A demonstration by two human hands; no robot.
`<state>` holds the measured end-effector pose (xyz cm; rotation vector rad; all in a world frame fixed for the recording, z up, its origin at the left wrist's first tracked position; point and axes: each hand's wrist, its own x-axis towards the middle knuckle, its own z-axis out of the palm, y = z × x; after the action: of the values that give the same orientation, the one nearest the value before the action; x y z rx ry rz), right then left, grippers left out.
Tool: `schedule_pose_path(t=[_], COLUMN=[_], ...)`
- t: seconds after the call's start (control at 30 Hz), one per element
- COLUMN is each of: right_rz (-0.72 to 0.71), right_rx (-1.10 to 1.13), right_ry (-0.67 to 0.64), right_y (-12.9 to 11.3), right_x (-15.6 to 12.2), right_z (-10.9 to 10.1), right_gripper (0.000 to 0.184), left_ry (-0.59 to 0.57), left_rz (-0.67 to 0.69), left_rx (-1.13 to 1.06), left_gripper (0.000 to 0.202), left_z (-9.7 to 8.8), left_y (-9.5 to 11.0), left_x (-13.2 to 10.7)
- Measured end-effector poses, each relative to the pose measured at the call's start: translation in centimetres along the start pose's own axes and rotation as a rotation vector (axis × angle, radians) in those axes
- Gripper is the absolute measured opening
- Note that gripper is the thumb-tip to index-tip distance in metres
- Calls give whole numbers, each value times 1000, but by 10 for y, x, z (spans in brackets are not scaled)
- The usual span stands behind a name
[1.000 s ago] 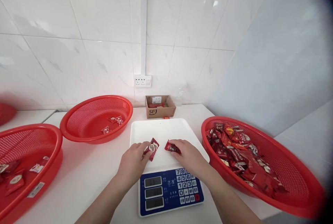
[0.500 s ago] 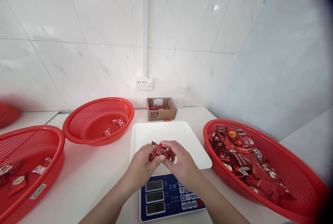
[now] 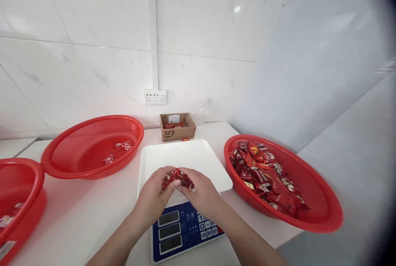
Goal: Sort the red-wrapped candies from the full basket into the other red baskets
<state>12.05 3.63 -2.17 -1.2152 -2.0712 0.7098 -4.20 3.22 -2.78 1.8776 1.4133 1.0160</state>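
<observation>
My left hand (image 3: 156, 194) and my right hand (image 3: 201, 191) are cupped together around several small red candy packets (image 3: 177, 176). Fingers of both hands are curled over the packets, thumbs nearly meeting in front, so much of the bundle is hidden. They are held above the near part of the scale's white pan (image 3: 182, 154). Below the hands shows the scale's blue panel (image 3: 188, 233), with three dark displays and a keypad partly covered by my right wrist.
On the right a red basket (image 3: 328, 216) holds a heap of red packets (image 3: 266, 175). Another red basket (image 3: 93, 123) at back left has a few packets; a third basket (image 3: 27, 175) is cut off at left. A cardboard box (image 3: 177, 134) with packets stands behind the scale.
The view has turned to the right, so everything sits further left in the picture. Both hands stay closed around the packets, which are now more covered by the fingers.
</observation>
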Motion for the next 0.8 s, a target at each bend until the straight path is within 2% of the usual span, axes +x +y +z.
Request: schedule_pose_path(t=[0.1,0.2,0.27,0.37,0.43,0.5,0.63,0.7,0.8], right_rz=[25,39,111,327,420,497,564,583,622], right_rx=[-189,-297,-358,-476,-490,-475,-382,-349,-331], right_ry=[7,46,106,148,130,42,-175,-204,-161], right_y=[6,17,30,56,74,92,119,128,140], right_x=[0,0,-2,-7,-13,-20,-36,-40,-40], right_z=[-3,-20,-41,-79,-101,-117,-127,-126,-121], right_gripper=[40,42,43,39,35,30,31,33,35], left_ry=[92,150,174,217,263,301,309,286,243], left_rz=[-27,-45,-76,-118,-132,-141,-133,-140,-164], left_rx=[8,73,95,46,-15,-68,-117,-130,-140], left_gripper=[34,38,41,42,41,40,41,42,43], left_z=[-7,-20,-30,-42,-49,-54,-58,-58,-55], left_y=[-4,-6,-8,-12,-15,-18,-18,-16,-13], left_x=[0,-1,-3,-6,-8,-10,-11,-11,-11])
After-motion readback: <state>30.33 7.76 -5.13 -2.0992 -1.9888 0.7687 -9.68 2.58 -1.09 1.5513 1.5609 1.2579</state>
